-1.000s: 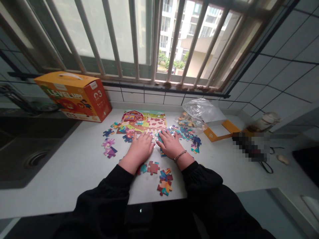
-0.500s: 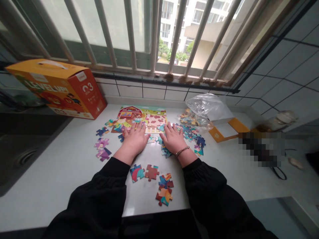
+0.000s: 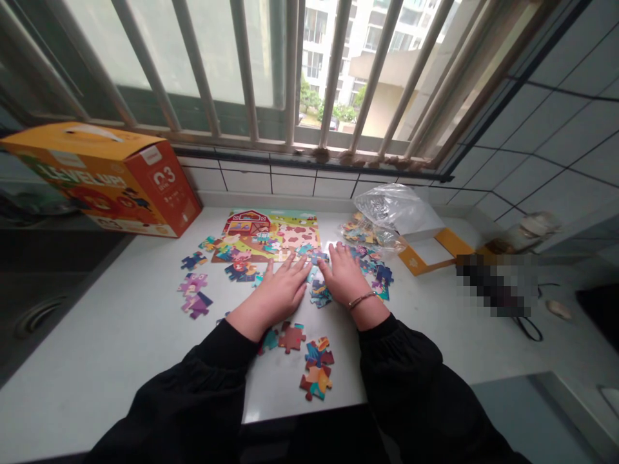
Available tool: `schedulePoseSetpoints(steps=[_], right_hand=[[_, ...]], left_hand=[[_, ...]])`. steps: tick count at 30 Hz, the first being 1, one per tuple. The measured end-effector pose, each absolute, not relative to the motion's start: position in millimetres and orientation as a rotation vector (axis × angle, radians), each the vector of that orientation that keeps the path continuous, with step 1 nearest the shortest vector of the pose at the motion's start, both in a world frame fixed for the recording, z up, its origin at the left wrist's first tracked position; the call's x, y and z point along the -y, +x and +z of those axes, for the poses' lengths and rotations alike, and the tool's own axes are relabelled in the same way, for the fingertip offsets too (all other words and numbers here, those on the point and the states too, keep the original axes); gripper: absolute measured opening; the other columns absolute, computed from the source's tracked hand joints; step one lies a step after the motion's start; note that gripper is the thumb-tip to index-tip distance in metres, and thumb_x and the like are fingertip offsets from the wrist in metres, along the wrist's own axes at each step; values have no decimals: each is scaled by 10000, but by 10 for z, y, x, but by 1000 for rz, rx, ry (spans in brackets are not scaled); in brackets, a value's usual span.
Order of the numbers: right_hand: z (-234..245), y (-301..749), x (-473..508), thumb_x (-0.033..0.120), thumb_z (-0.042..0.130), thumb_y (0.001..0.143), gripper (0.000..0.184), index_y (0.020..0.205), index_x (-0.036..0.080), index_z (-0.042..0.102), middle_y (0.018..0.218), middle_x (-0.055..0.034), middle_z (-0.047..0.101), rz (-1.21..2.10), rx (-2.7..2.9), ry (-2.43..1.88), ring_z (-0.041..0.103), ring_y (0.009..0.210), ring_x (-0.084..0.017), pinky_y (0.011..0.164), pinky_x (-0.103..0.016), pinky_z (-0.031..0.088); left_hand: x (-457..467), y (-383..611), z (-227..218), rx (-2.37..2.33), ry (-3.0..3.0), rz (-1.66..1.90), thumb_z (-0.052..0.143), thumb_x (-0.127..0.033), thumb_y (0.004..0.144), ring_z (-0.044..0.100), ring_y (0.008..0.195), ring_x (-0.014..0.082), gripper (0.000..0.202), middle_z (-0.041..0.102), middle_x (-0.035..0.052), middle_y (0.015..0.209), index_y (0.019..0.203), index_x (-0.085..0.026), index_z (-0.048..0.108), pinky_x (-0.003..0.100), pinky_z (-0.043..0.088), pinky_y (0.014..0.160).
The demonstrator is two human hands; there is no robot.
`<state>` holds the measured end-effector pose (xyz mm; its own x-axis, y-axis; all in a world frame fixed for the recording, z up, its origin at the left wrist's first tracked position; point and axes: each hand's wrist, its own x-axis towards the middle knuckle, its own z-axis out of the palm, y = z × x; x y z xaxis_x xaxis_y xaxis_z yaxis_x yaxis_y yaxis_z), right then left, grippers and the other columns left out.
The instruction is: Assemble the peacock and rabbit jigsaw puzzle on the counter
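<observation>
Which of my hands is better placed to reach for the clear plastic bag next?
Probably your right hand: it lies closer to the clear plastic bag, on that side of the counter. Your left hand is farther away, with the right in between.

White counter (image 3: 120, 335) with puzzle pieces (image 3: 291, 337), perhaps a jar (image 3: 536, 227)

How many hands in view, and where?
2. Left hand: palm down, near the near edge of the farm picture. Right hand: to its right, among blue puzzle pieces, with a bracelet at the wrist. No others show.
</observation>
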<state>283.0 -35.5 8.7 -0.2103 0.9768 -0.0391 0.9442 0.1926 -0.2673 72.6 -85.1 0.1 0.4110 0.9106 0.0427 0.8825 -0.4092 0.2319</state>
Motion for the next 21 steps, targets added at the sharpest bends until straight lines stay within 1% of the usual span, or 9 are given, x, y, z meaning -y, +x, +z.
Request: schedulePoseSetpoints(steps=[2, 4, 6, 9, 13, 15, 17, 19, 21], right_hand=[[125, 2922, 334, 555, 319, 1172, 753, 1750, 72, 345, 1841, -251, 238, 315, 2210, -2022, 211, 1722, -403, 1363, -626, 229], [145, 3007, 341, 543, 373, 1160, 764, 1749, 59, 335, 1839, -263, 234, 320, 2193, -2109, 195, 1726, -403, 1357, -635, 242], [144, 3077, 405, 550, 388, 1152, 786, 1767, 68, 300, 1853, -244, 192, 346, 2231, -2124, 161, 1737, -396, 1356, -664, 233], [115, 3163, 613, 569, 357, 1154, 772, 1780, 120, 305, 1865, -192, 178, 351, 2296, -2104, 194, 1731, -387, 1354, -715, 196], [61, 3283, 988, 562, 320, 1165, 738, 1785, 164, 311, 1868, -160, 182, 287, 2368, -2080, 225, 1726, -375, 1359, -709, 179], [34, 3335, 1160, 562, 332, 1164, 743, 1786, 156, 308, 1866, -160, 190, 253, 2399, -2049, 236, 1724, -366, 1371, -678, 178], [9, 3373, 1302, 544, 366, 1161, 739, 1782, 145, 317, 1865, -157, 195, 234, 2418, -2026, 251, 1719, -367, 1371, -665, 201], [-14, 3396, 1412, 516, 393, 1160, 720, 1773, 142, 339, 1861, -150, 216, 219, 2425, -2012, 267, 1713, -369, 1362, -672, 231], [-27, 3412, 1488, 502, 408, 1161, 698, 1762, 148, 367, 1851, -150, 254, 199, 2425, -1995, 291, 1704, -366, 1355, -683, 246]], left_hand=[[886, 775, 18, -1475, 2530, 210, 428, -350, 1139, 304, 1707, 374, 572, 402, 98, 1808, 1708, -307, 472, 804, 159, 1342], [908, 808, 36, -1405, 2556, 187, 448, -367, 1145, 357, 1684, 370, 537, 426, 112, 1795, 1672, -295, 516, 799, 169, 1343], [918, 822, 59, -1391, 2565, 196, 484, -367, 1137, 379, 1672, 374, 511, 459, 116, 1777, 1638, -294, 555, 793, 188, 1341], [926, 819, 106, -1385, 2571, 258, 515, -346, 1125, 454, 1622, 375, 435, 560, 112, 1704, 1534, -291, 653, 775, 218, 1342], [923, 835, 151, -1371, 2578, 359, 533, -361, 1127, 592, 1494, 335, 358, 673, 136, 1570, 1386, -231, 744, 691, 216, 1379], [891, 873, 148, -1408, 2571, 367, 533, -398, 1133, 562, 1526, 332, 402, 639, 146, 1612, 1445, -218, 711, 673, 212, 1387], [831, 933, 125, -1480, 2557, 346, 502, -442, 1146, 466, 1612, 332, 479, 547, 137, 1710, 1556, -231, 631, 672, 213, 1389], [750, 1004, 85, -1544, 2542, 320, 464, -480, 1157, 389, 1665, 332, 537, 475, 115, 1769, 1634, -253, 556, 680, 213, 1387], [664, 1075, 38, -1581, 2531, 300, 451, -507, 1156, 366, 1677, 343, 567, 443, 100, 1790, 1668, -272, 519, 700, 199, 1384]])
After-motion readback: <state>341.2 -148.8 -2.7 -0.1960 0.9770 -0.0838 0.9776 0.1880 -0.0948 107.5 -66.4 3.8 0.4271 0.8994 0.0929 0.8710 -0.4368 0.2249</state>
